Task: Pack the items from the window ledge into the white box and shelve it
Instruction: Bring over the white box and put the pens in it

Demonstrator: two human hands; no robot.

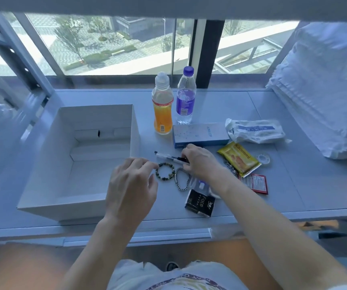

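White box (97, 120): sitting open at the left of the window ledge (273, 185), nothing showing inside; its near right corner is lying hidden behind the left hand (131, 185).
Left hand: hovering with fingers loosely spread, fingertips just reaching the bead bracelet (165, 171), holding nothing.
Chain bracelet (182, 178): lying just right of the beads, top end passing under the right hand (199, 160).
Pen (169, 157): right end being pinched by the right hand's curled fingers.
Orange bottle (162, 109), water bottle (185, 97): standing upright behind.
Blue carton (199, 133), black packet (199, 203), yellow packet (239, 159), red sachet (254, 183), tape roll (263, 158), plastic bag (256, 130): lying at right, the sachet and a key chain (230, 167) partly covered; the item under the right wrist is too hidden to identify
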